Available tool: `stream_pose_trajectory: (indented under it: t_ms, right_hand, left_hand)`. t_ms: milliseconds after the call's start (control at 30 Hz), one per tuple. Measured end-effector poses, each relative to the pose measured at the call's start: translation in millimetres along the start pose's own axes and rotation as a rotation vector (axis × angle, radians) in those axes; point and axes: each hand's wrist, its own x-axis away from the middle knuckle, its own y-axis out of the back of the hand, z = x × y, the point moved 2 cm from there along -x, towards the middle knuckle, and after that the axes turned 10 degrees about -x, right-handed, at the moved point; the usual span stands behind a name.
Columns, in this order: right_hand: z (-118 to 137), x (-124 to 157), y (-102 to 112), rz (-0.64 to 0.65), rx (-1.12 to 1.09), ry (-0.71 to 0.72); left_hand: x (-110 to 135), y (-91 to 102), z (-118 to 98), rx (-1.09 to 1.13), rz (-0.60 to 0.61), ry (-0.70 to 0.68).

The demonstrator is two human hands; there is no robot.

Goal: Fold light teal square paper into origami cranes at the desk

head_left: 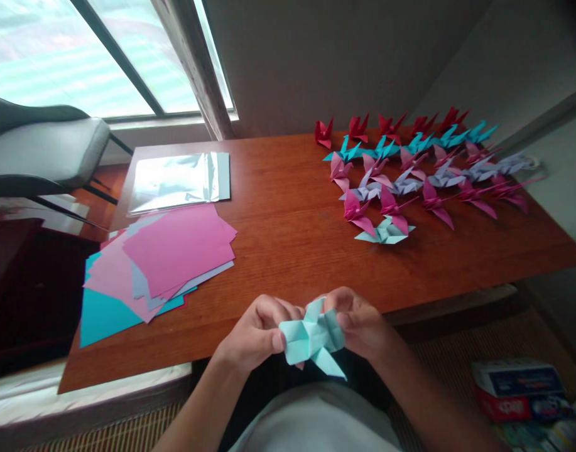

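Observation:
A partly folded light blue paper piece is held between both my hands just in front of the near edge of the wooden table. My left hand pinches its left side with thumb on top. Fingers of my right hand are curled around its right side. On the table's far right lie rows of several finished paper cranes in red, teal, pink and lavender, with a light blue crane nearest to me.
A loose stack of coloured paper sheets, pink on top and teal below, lies at the table's left. Behind it is a shiny plastic bag. A grey chair stands by the window. Boxes sit on the floor at lower right.

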Motion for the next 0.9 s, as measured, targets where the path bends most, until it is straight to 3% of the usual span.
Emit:
stream_pose_trajectory:
  t_ms: [67, 167, 300, 433, 500, 567, 700, 900]
  right_hand:
    - [-2, -1, -1, -0.035, -0.051, -0.006]
    - [2, -1, 3, -0.192, -0.046, 0.035]
    - [11, 3, 10, -0.383, 0.016, 0.102]
    - [15, 2, 9, -0.467, 0.102, 0.212]
    - [13, 1, 5, -0.51, 0.16, 0.257]
    - [8, -2, 0, -0.523, 0.232, 0.281]
    - [-4, -6, -9, -0.489, 0.39, 0.307]
    - [-3, -1, -8, -0.405, 0.523, 0.258]
  left_hand:
    - [-1, -2.1, 1, 0.035, -0.027, 0.003]
    - [-1, -1.1, -1, 0.041, -0.125, 0.049]
    - [-2, 8.3, -12, -0.232, -0.374, 0.074]
    - [2, 16.1, -29, -0.781, -0.717, -0.221]
    - [5, 12.3, -34, -0.997, -0.82, -0.39]
    - [5, 3.7, -36, -1.133, -0.821, -0.482]
    - [0, -13.9, -33, -1.311, -0.75, -0.513]
    - [-7, -9.6, -29, -1.248, -0.783, -0.505]
